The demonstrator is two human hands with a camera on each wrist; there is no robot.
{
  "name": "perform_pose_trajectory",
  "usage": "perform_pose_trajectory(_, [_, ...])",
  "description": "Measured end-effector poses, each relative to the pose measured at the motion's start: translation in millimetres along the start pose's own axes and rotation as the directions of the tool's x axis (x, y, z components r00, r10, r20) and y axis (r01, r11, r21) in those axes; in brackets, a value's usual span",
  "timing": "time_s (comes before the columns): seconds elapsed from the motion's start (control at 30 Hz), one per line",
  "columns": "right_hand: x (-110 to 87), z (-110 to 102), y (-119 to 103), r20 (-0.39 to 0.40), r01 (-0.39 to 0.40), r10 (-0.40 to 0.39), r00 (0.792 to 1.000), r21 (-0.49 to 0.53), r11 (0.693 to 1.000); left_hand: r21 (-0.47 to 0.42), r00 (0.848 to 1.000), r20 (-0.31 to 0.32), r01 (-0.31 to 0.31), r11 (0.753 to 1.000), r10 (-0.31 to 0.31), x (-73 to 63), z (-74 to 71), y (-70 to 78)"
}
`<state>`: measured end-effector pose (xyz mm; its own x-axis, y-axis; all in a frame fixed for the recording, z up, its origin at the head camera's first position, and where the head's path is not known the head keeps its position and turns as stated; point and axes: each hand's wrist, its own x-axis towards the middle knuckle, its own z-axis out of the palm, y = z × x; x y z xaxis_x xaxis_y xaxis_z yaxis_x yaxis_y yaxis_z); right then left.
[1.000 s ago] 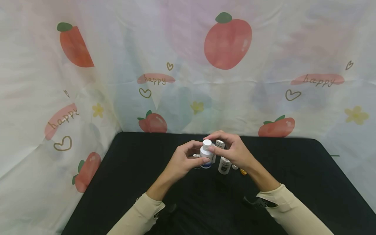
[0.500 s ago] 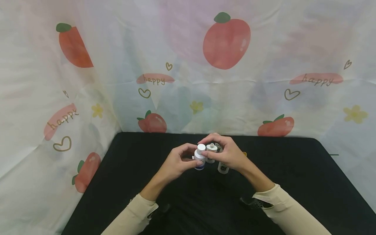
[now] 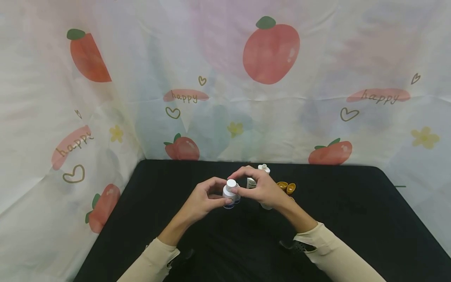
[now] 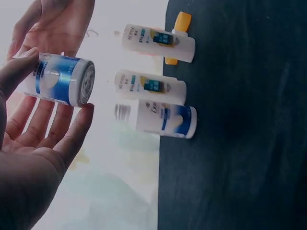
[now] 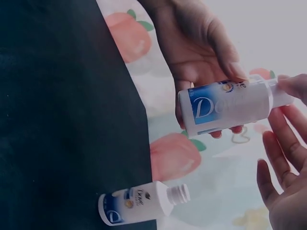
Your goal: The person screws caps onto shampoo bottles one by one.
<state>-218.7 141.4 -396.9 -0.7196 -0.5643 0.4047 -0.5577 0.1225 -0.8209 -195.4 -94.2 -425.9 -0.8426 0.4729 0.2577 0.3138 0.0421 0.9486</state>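
Note:
In my left hand (image 3: pixel 201 199) I grip a small white-and-blue Dove bottle (image 5: pixel 225 105) by its body, thumb on one side and fingers round the other. It is upright, raised off the black table. The thumb and forefinger of my right hand (image 3: pixel 262 188) pinch the white cap (image 3: pixel 231 184) at its top, while the other right fingers spread loose in the right wrist view. Behind stands a second Dove bottle (image 4: pixel 165 119) with a bare threaded neck. Beside it are two white bottles, one farther (image 4: pixel 158 43) and one nearer (image 4: pixel 151 87), with teal-and-gold labels.
Small yellow pieces (image 3: pixel 291 188) lie to the right of the bottles, partly behind my right hand. The black table (image 3: pixel 334 219) reaches back to a fruit-printed curtain (image 3: pixel 225 90), which also runs along the left side.
Both hands have moved left and slightly nearer with the bottle, keeping the same hold on body and cap. The standing bottles and yellow pieces behind the right hand are now differently uncovered.

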Motion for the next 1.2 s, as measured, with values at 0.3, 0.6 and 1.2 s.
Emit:
perform_pose_trajectory(0.3, [4.7,20,11,0.010,0.029,-0.029,1.000,-0.002,1.000,0.003,1.000,0.000,0.026,1.000,-0.026,-14.1,-11.1,-11.0])
perform_pose_trajectory(0.6, [9.1,42,22,0.035,0.042,-0.044,0.998,0.063,0.997,0.007,0.999,-0.007,0.034,0.999,-0.034,-30.3,-23.9,-27.8])
perform_pose_trajectory(1.2, [18.4,75,32,0.078,0.087,-0.089,0.993,0.037,0.996,0.018,0.998,-0.001,0.066,0.998,-0.066,-54.0,-42.2,-48.2])
